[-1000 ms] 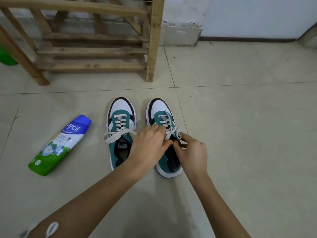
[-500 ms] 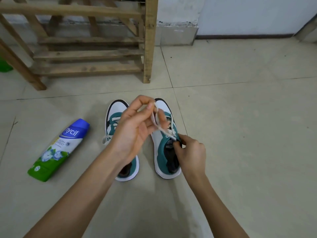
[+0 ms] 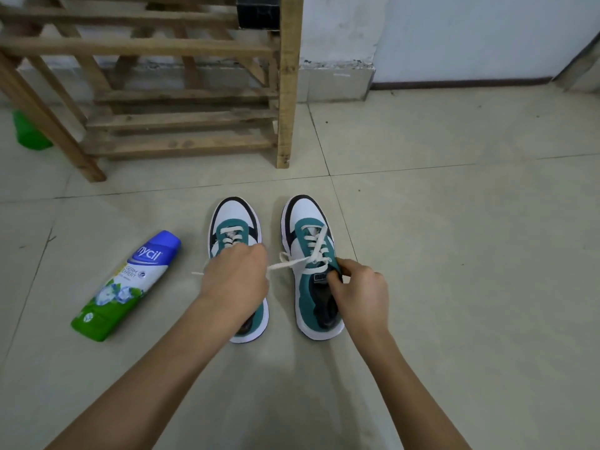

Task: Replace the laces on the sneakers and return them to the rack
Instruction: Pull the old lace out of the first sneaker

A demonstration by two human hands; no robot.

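My left hand [image 3: 235, 280] hangs over the middle of the teal, white and black left sneaker [image 3: 235, 222], knuckles up and fingers curled under. They close on the flat cream lace [image 3: 289, 263] of the other shoe. That lace runs taut from my fist, across the gap between the shoes, to the upper eyelets of the matching teal, white and black right sneaker [image 3: 306, 219], with a small loop standing up partway along. Another cream lace end [image 3: 198, 272] pokes out past the left side of my fist; I cannot tell whether I hold it too.

My right hand [image 3: 360, 287] is at the right sneaker's opening. Thumb and fingertips pinch the teal edge beside the tongue, near the top eyelets, and the rest of the hand rests over the collar.

Both sneakers stand side by side on the pale tiled floor [image 3: 454, 254], a little apart, toes pointing toward the slatted wooden rack [image 3: 287, 92] further ahead. Neither shoe is on it.

A blue, white and green plastic bottle [image 3: 126, 287] lies on its side near the left sneaker. A green plastic object [image 3: 29, 134] sits partly behind the rack's left leg.
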